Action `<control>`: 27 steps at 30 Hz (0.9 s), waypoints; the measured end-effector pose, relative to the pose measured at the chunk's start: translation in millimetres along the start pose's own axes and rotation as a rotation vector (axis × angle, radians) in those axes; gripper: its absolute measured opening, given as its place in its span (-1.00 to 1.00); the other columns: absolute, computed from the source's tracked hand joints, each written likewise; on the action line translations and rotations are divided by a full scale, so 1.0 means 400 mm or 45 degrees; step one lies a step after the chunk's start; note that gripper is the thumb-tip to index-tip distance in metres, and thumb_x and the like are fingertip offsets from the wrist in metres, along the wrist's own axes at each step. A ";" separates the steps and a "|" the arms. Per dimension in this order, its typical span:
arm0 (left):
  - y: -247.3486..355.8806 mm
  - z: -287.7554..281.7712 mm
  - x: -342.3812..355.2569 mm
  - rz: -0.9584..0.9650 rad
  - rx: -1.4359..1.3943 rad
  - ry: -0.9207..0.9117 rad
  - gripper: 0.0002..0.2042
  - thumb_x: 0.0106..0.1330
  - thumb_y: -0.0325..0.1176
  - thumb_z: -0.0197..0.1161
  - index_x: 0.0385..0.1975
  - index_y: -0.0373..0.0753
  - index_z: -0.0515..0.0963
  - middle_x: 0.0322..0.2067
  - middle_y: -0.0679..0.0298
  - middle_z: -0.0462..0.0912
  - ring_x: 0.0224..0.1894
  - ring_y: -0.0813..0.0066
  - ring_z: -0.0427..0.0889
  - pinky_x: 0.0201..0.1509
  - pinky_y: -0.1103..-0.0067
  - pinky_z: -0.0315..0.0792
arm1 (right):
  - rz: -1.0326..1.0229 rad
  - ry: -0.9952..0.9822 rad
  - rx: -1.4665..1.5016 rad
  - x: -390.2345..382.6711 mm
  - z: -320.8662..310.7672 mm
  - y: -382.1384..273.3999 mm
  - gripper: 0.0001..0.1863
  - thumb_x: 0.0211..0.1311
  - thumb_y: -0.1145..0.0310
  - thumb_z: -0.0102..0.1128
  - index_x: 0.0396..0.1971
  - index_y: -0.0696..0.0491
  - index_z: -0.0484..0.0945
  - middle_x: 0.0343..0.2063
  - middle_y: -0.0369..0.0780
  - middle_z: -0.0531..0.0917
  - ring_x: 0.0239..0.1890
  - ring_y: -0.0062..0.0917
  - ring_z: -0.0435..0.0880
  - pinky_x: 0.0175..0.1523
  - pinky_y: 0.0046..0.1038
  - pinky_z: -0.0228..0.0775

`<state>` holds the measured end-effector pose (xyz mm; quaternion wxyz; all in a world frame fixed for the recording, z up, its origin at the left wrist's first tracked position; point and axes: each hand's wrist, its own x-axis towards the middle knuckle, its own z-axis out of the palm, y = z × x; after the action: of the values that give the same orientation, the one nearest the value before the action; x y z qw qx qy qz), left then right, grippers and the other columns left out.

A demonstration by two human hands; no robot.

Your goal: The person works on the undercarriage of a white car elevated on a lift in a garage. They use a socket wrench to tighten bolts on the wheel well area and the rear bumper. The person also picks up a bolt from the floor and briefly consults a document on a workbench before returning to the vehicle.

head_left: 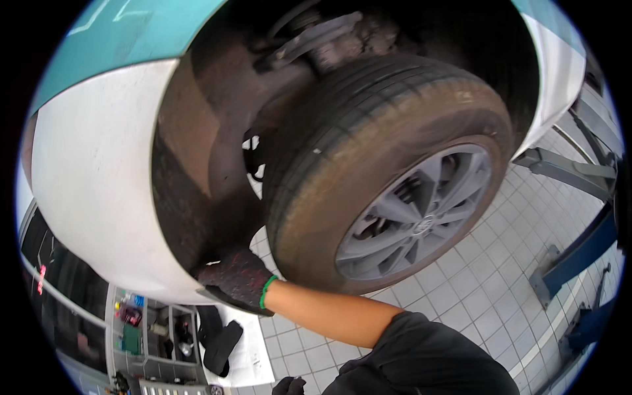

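A car wheel point(424, 224) with a dark tyre point(388, 125) hangs in the wheel arch of a white and teal car. My right hand point(234, 280), in a dark red-flecked glove with a green cuff, reaches across to the lower end of the black wheel arch liner point(197, 204). It touches the liner beside a dark strip under the white bumper point(99, 171). Its fingers are lost against the dark liner. Low at the picture's edge, my left hand point(289, 386) shows only its gloved, bent fingers; what they hold, if anything, is out of sight.
Blue lift posts point(576, 257) and a grey lift arm point(569, 172) stand at the right. At the lower left are a shelf unit point(158, 329) and black pieces point(220, 342) lying on a white sheet point(253, 359). White tiles point(454, 289) cover the floor.
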<state>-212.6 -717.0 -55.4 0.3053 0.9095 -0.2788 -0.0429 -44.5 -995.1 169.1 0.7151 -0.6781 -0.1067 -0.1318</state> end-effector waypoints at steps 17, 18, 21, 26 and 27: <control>-0.013 -0.015 -0.082 -0.071 -0.189 0.075 -0.88 0.36 -0.55 0.12 -0.36 -0.16 0.56 -0.58 0.22 0.46 -0.52 0.22 0.50 -0.46 0.29 0.34 | -0.361 0.340 -0.594 0.009 0.079 0.096 -0.73 0.26 0.16 0.21 -0.30 0.06 0.65 -0.21 0.02 0.68 -0.11 0.02 0.65 -0.04 -0.05 0.49; -0.023 -0.012 -0.085 -0.049 -0.168 0.086 -0.88 0.37 -0.55 0.12 -0.36 -0.16 0.56 -0.58 0.22 0.45 -0.53 0.22 0.50 -0.46 0.30 0.35 | -0.452 0.398 -0.659 0.019 0.079 0.118 -0.76 0.24 0.19 0.25 -0.30 0.06 0.65 -0.23 0.01 0.67 -0.13 0.01 0.65 -0.05 -0.05 0.49; -0.056 -0.018 -0.146 -0.158 -0.163 0.046 -0.88 0.39 -0.55 0.12 -0.33 -0.17 0.58 -0.55 0.25 0.51 -0.51 0.28 0.54 -0.44 0.34 0.38 | -0.398 0.384 -0.384 0.025 0.076 0.173 -0.81 0.25 0.22 0.24 -0.37 0.04 0.59 -0.35 -0.10 0.62 -0.30 -0.16 0.59 -0.20 -0.17 0.44; 0.006 -0.012 -0.080 -0.794 -0.881 0.167 -0.68 0.45 -0.19 0.28 -0.39 -0.37 0.66 -0.62 0.31 0.56 -0.55 0.57 0.49 -0.42 0.56 0.35 | 0.208 0.052 1.002 -0.121 0.023 0.236 -0.75 0.31 0.23 0.12 -0.55 -0.01 0.44 -0.64 -0.35 0.49 -0.68 -0.58 0.45 -0.57 -0.46 0.31; 0.000 -0.003 -0.095 -0.830 -0.954 0.196 -0.68 0.46 -0.19 0.27 -0.36 -0.38 0.65 -0.61 0.32 0.56 -0.54 0.57 0.49 -0.40 0.57 0.36 | 0.353 0.047 1.120 -0.169 0.026 0.263 -0.80 0.32 0.26 0.10 -0.47 0.02 0.47 -0.64 -0.32 0.50 -0.65 -0.56 0.49 -0.56 -0.46 0.34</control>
<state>-244.3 -696.0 -58.0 0.6013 0.7777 0.0777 -0.1661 -72.6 -977.1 48.1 0.9476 -0.3158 -0.0480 0.0108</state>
